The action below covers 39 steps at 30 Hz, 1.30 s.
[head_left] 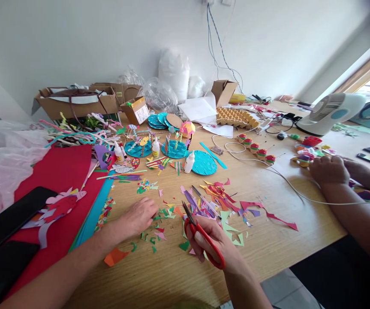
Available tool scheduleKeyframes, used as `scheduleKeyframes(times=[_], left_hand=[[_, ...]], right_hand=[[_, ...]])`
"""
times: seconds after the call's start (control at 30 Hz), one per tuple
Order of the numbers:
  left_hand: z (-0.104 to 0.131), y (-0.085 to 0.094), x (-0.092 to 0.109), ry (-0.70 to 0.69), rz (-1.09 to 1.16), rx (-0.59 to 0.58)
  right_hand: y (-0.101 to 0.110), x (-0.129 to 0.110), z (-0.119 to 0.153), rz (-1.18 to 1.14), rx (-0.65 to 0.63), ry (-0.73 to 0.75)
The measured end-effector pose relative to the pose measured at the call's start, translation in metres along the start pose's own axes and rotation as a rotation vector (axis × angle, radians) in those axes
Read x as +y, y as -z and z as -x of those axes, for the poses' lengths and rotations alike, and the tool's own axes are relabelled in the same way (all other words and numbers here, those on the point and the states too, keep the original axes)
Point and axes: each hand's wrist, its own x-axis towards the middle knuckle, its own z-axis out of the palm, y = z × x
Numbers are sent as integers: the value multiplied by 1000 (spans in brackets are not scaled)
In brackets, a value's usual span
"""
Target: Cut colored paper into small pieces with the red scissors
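Red-handled scissors (pixel 206 244) are held in my right hand (pixel 209 238), its fingers wrapped round the handles. Their dark blades point up and away over the paper scraps and look nearly closed. My left hand (pixel 141 216) rests low over the table with its fingers curled together. Its fingertips are beside small green paper scraps (pixel 168 212), and what they pinch, if anything, is hidden. Between and beyond the hands lie purple paper strips (pixel 193 204) and red paper scraps (pixel 225 195). An orange paper piece (pixel 115 256) lies nearer me, below the left wrist.
White glue bottles (pixel 189 163) stand near blue discs (pixel 204 163). Red paper sheets (pixel 56 171) and black phones (pixel 14 219) are at left. A white cable (pixel 287 184) crosses the right side, where another person's hands (pixel 329 171) work near a fan (pixel 329 113).
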Motion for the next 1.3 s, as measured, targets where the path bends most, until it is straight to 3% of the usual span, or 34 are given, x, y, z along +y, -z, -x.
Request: scheduleKeyframes(times=[0.33, 0.7, 1.3], left_hand=[[7, 7, -5, -6, 34, -12], [-2, -7, 1, 12, -34, 21], [-2, 2, 4, 20, 54, 16]], right_hand=[[-2, 1, -5, -44, -32, -8], [-6, -2, -7, -78, -30, -3], [-6, 1, -7, -75, -53, -12]])
